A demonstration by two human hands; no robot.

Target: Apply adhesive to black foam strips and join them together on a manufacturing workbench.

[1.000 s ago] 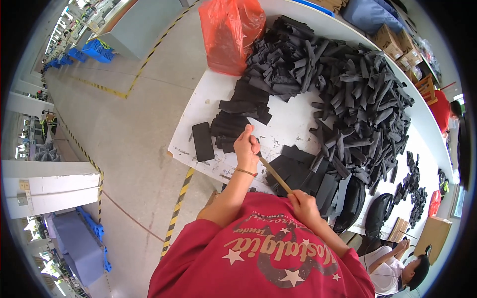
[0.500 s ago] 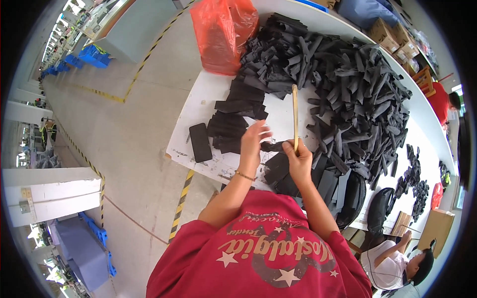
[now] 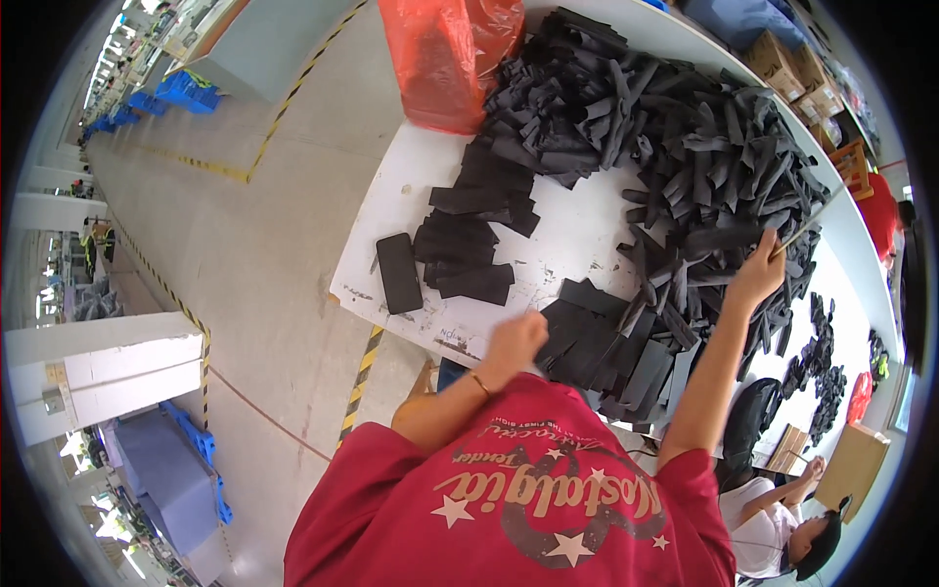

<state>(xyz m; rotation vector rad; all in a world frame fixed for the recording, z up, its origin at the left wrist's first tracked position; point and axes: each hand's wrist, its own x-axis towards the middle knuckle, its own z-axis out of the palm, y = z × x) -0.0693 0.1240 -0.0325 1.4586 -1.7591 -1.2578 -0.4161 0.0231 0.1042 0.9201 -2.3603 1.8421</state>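
My right hand (image 3: 760, 272) reaches out over the right side of a big heap of black fabric strips (image 3: 685, 147), closed round a thin pale stick (image 3: 810, 227) that points away to the upper right. My left hand (image 3: 518, 344), slightly blurred, is curled into a fist above the table's near edge; whatever it may hold is hidden. Just right of it lie flat black fabric pieces (image 3: 587, 328), overlapping one another. Farther left, a neater row of black strips (image 3: 458, 240) is laid out in overlapping stacks.
A black phone (image 3: 399, 274) lies by the left edge of the white table (image 3: 577, 235). At the far left corner stands a red plastic bag (image 3: 445, 68). Black-and-yellow tape (image 3: 362, 382) marks the floor. A co-worker in white (image 3: 768, 523) sits at the lower right.
My right hand has swung right and away with the stick, from the near middle onto the heap. My left hand has drawn back toward me and curled. A strip now lies at the near end of the row.
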